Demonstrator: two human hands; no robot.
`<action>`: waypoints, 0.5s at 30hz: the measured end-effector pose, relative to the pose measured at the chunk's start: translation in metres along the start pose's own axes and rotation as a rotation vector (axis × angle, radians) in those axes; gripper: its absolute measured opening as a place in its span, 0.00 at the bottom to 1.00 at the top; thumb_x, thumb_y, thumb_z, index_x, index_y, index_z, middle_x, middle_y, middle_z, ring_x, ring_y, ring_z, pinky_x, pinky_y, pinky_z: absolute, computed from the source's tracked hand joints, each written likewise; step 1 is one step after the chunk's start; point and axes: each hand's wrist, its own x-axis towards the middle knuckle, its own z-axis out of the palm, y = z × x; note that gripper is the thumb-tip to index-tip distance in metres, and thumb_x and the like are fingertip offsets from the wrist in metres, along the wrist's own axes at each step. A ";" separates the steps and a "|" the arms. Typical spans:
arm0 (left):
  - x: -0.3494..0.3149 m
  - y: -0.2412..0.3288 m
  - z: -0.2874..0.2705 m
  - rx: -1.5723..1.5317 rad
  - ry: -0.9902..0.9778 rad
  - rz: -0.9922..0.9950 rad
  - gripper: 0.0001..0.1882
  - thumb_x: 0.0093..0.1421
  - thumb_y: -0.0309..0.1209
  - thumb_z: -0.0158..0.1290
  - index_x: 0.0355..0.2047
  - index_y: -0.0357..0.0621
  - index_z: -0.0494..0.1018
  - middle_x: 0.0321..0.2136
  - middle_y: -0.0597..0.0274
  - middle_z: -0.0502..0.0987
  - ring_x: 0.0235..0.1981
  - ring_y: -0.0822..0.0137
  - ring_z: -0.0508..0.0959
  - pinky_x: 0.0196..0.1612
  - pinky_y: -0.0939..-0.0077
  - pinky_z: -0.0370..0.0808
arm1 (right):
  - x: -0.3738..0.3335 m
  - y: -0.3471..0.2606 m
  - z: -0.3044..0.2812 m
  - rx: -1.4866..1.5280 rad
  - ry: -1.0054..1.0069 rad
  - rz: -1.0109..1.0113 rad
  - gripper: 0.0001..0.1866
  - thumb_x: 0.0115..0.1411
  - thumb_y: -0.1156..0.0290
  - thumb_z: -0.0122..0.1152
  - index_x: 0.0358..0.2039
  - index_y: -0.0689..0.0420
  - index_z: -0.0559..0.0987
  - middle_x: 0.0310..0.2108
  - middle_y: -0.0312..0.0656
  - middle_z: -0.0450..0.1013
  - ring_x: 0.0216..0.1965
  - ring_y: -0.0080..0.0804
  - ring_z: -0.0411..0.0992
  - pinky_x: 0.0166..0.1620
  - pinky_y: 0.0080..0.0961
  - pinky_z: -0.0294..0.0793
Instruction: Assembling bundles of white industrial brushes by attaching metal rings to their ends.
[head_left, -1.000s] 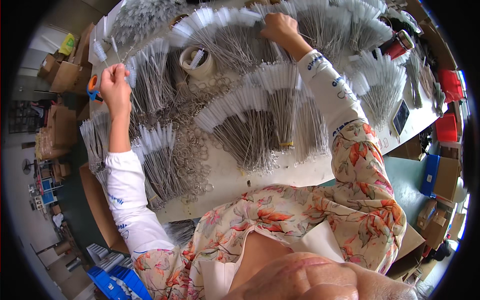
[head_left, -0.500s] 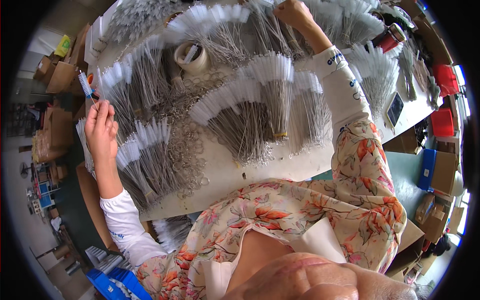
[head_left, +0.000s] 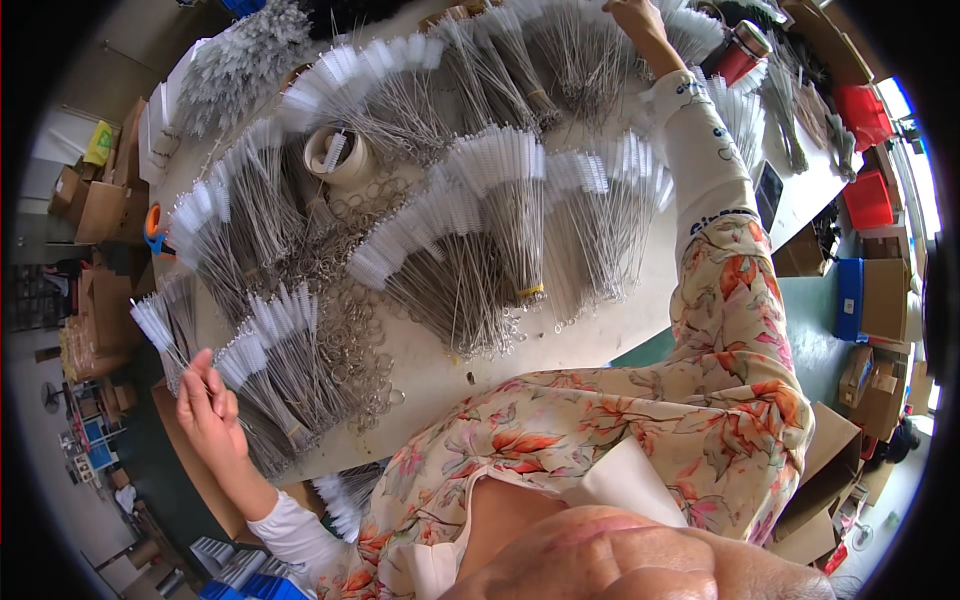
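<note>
My left hand [head_left: 212, 415] hovers at the table's left edge, by a small bundle of wire-handled brushes [head_left: 152, 325] with white bristle heads. Its fingers are loosely bent and partly stretched, with no brush visible in them. Close to its right lies another bundle of brushes [head_left: 283, 330]. My right hand [head_left: 636, 14] reaches across to the far side, beside upright-fanned brushes [head_left: 575, 60]; the picture's top edge cuts its fingers off, so any grip is hidden. In the middle of the table lies a large fan of brushes [head_left: 440, 255], one bunch tied with a yellow band [head_left: 530, 291].
Loose metal rings [head_left: 365, 350] are heaped between the bundles. A white round container [head_left: 340, 165] holds a brush. Orange-handled scissors [head_left: 153, 225] lie at the left edge. A phone [head_left: 768, 195] and a red cup [head_left: 742, 55] stand right. Cardboard boxes surround the table.
My left hand has come down toward the left-edge bundle, and the single brush it pinched is no longer seen in its fingers. My right hand has shifted right. The whole view has shifted slightly.
</note>
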 end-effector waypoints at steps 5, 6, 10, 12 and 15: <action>-0.019 -0.028 0.005 -0.113 0.030 -0.074 0.15 0.64 0.35 0.42 0.38 0.33 0.70 0.22 0.69 0.65 0.15 0.85 0.55 0.14 0.92 0.48 | -0.001 -0.069 -0.043 -0.441 -0.205 0.701 0.13 0.47 0.62 0.56 0.30 0.56 0.79 0.30 0.47 0.75 0.34 0.45 0.72 0.40 0.37 0.70; -0.020 -0.033 0.006 -0.114 0.034 -0.075 0.15 0.64 0.35 0.42 0.38 0.33 0.70 0.22 0.69 0.65 0.15 0.85 0.55 0.14 0.92 0.48 | -0.002 -0.069 -0.045 -0.492 -0.321 0.683 0.20 0.45 0.51 0.60 0.32 0.54 0.81 0.34 0.47 0.76 0.38 0.45 0.74 0.45 0.35 0.71; -0.026 -0.048 0.015 -0.190 -0.018 -0.114 0.15 0.64 0.35 0.43 0.37 0.33 0.71 0.22 0.69 0.65 0.15 0.85 0.56 0.13 0.92 0.48 | -0.011 -0.030 -0.028 -0.182 -0.543 0.770 0.22 0.44 0.50 0.59 0.36 0.53 0.80 0.37 0.46 0.75 0.42 0.45 0.72 0.44 0.34 0.70; -0.028 -0.053 0.022 -0.215 -0.036 -0.125 0.15 0.64 0.34 0.43 0.36 0.33 0.71 0.22 0.69 0.65 0.15 0.85 0.57 0.13 0.92 0.49 | -0.012 -0.034 -0.026 -0.173 -0.479 0.777 0.21 0.45 0.50 0.58 0.34 0.52 0.80 0.36 0.46 0.76 0.41 0.45 0.73 0.44 0.34 0.71; -0.031 -0.061 0.039 -0.256 -0.022 -0.082 0.15 0.63 0.35 0.44 0.35 0.33 0.72 0.21 0.69 0.66 0.16 0.84 0.57 0.15 0.91 0.52 | 0.004 -0.064 -0.042 -0.202 -0.260 0.685 0.19 0.46 0.50 0.56 0.32 0.50 0.80 0.33 0.45 0.76 0.38 0.44 0.74 0.42 0.35 0.71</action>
